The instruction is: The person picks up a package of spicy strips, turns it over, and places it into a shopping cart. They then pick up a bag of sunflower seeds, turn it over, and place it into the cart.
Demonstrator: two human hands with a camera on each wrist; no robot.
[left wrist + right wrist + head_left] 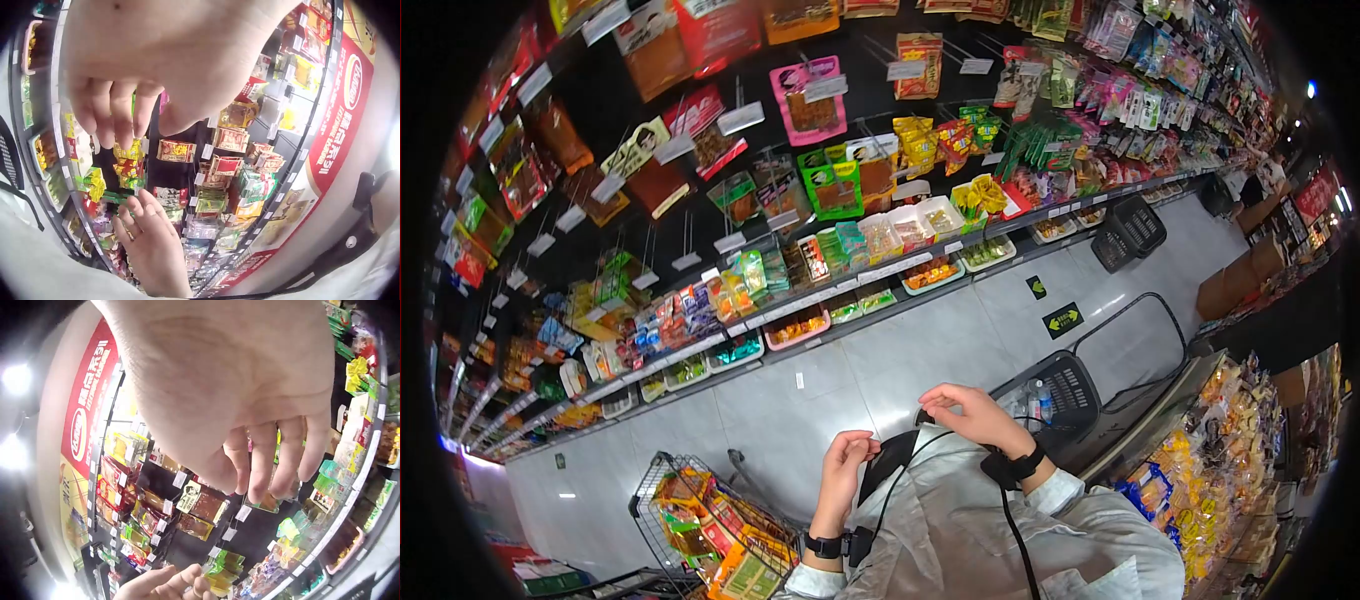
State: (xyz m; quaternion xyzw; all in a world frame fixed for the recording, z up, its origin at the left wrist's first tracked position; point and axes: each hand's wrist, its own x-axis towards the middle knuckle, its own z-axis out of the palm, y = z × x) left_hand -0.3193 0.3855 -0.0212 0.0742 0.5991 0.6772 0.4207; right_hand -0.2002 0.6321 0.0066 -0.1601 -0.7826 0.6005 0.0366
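Note:
In the head view my left hand (845, 475) is held in front of the body, fingers loosely bent and nothing in them. Just to its right, my right hand (980, 415) is raised with relaxed, slightly bent fingers, also empty. The left wrist view has the left hand (156, 69) large at the top, its fingers hanging down. In the right wrist view the right hand (237, 387) hangs likewise in front of the snack rack. Nearest the hands are a wire cart (662, 520) with snack packets on the left and a dark basket (1072, 390) with plastic bottles on the right.
A long shelf (880, 270) of hanging snack packets and small trays runs across the front. Another dark basket (1130, 235) stands by its far end. At the right is a display of bagged snacks (1200, 480). A floor sign (1062, 320) marks the grey aisle.

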